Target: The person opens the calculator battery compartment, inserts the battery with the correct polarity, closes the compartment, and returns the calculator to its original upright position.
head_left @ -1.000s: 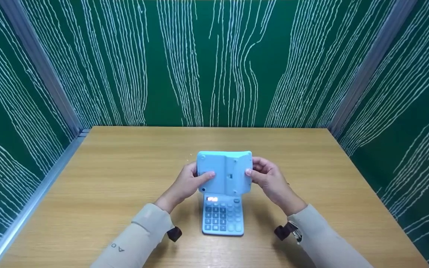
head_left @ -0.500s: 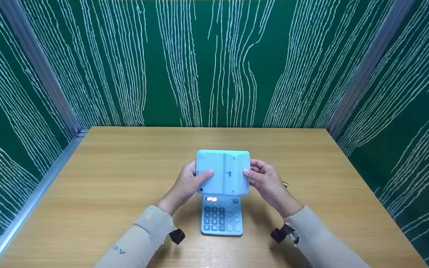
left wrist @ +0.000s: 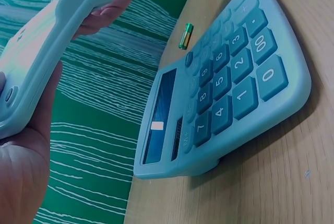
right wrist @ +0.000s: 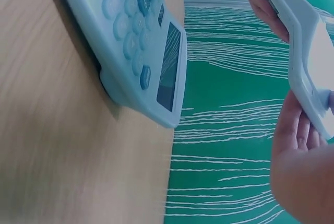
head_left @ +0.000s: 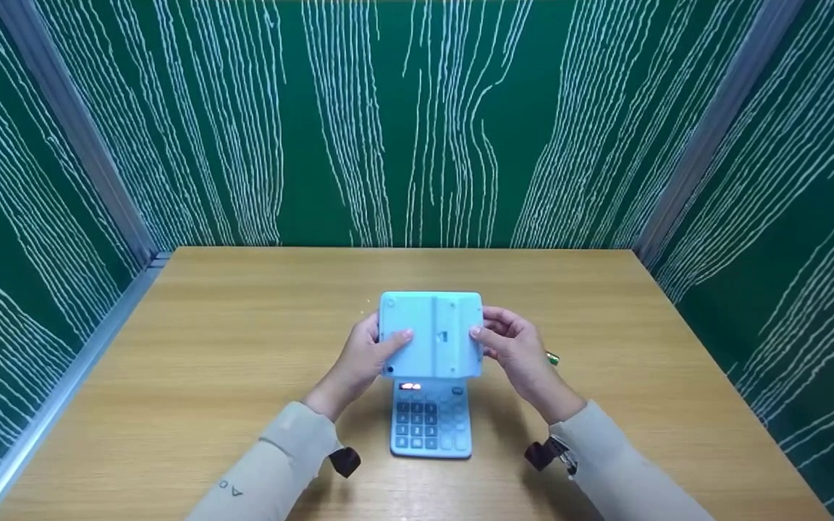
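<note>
Between my hands is a light blue calculator (head_left: 433, 318), its back turned up toward the head view. My left hand (head_left: 360, 359) grips its left side, thumb pressed on the back. On the opposite edge my right hand (head_left: 525, 362) pinches it, thumb on the back and fingers behind. The right wrist view shows the same held calculator (right wrist: 298, 41) edge-on. Below it on the table, a second light blue calculator (left wrist: 229, 80) lies face up. Its display (left wrist: 160, 114) is partly hidden from the head view by the held one.
A green and gold battery (left wrist: 186, 36) lies on the wooden table (head_left: 243, 311), just beyond my right hand. Green panels (head_left: 417, 123) with white wavy lines stand behind the table and along both sides.
Both hands and the held calculator have shifted slightly left in the head view. More of the battery now shows beside my right hand. The grip looks the same.
</note>
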A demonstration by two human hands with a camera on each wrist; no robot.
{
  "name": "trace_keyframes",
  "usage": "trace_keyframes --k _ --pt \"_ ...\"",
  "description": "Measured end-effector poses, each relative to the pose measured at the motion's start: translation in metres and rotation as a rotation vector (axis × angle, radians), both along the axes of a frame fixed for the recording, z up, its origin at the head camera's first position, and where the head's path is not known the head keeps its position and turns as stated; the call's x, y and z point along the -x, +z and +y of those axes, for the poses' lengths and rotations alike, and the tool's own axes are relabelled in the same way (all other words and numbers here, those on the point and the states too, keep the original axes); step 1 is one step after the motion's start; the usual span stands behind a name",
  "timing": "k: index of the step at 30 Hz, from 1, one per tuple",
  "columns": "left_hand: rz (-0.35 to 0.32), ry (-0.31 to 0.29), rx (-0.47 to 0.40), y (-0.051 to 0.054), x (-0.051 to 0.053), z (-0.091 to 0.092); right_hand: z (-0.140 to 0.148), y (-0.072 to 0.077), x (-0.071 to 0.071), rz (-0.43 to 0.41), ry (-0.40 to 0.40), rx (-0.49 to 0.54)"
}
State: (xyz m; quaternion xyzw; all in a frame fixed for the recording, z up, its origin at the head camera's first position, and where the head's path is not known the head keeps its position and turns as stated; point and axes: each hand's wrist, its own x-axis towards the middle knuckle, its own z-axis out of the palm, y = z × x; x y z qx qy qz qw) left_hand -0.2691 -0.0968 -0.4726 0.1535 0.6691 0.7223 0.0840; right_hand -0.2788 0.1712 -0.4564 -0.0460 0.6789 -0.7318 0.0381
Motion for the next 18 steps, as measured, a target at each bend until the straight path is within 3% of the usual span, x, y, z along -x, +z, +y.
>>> trace_keyframes --k 4,18 --pt "0.0 0.003 -0.004 0.0002 0.0004 0.0003 0.0003 0.0019 -0.0002 0.052 -0.049 -0.088" --pt "0.03 0.025 0.031 -0.0019 0.0013 0.0027 -0.0043 0.0023 -0.0062 0.257 -0.153 -0.232"
